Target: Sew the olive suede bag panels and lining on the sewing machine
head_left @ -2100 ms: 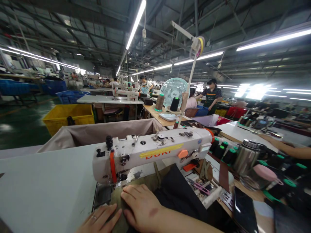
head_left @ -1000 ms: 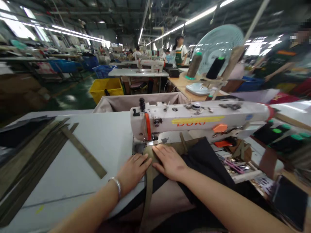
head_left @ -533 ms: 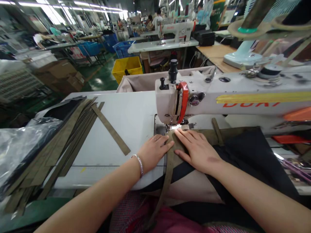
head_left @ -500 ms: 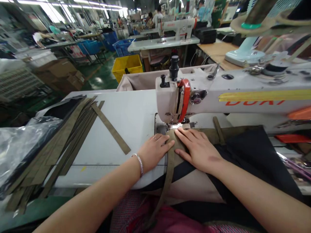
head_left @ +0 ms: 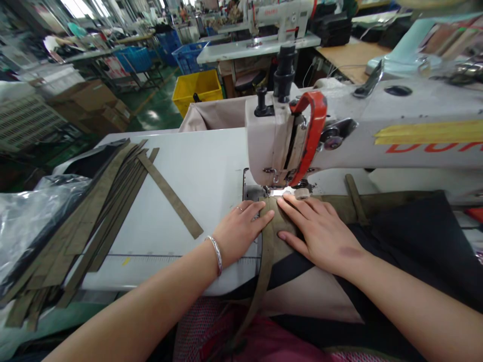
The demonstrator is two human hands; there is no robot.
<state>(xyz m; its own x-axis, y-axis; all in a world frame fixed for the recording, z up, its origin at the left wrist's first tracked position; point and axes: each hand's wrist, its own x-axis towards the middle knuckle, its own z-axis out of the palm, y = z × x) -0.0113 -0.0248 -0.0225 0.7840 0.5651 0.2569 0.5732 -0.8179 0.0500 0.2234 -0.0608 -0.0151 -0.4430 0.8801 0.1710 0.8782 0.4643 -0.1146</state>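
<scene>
An olive fabric strip (head_left: 266,251) runs from the presser foot of the sewing machine (head_left: 281,146) down towards my lap. My left hand (head_left: 239,229), with a bracelet at the wrist, has its thumb over the strip and its fingers bent at the left edge. Beside the needle area, my right hand (head_left: 313,229) lies flat with fingers stretched over the olive edge of a garment piece (head_left: 407,236) in dark navy and beige. A short olive loop (head_left: 356,198) stands out from that edge. The needle tip is hard to make out behind my fingers.
Several olive strips (head_left: 90,216) lie piled on the white table (head_left: 188,166) at left, with a single strip (head_left: 171,196) beside them. A clear plastic bag (head_left: 41,206) lies at the left edge. Behind are a yellow crate (head_left: 198,90) and another sewing machine (head_left: 283,20).
My view has shifted down and closer to the machine. Both hands keep almost the same place by the presser foot, and the strip and garment look little moved.
</scene>
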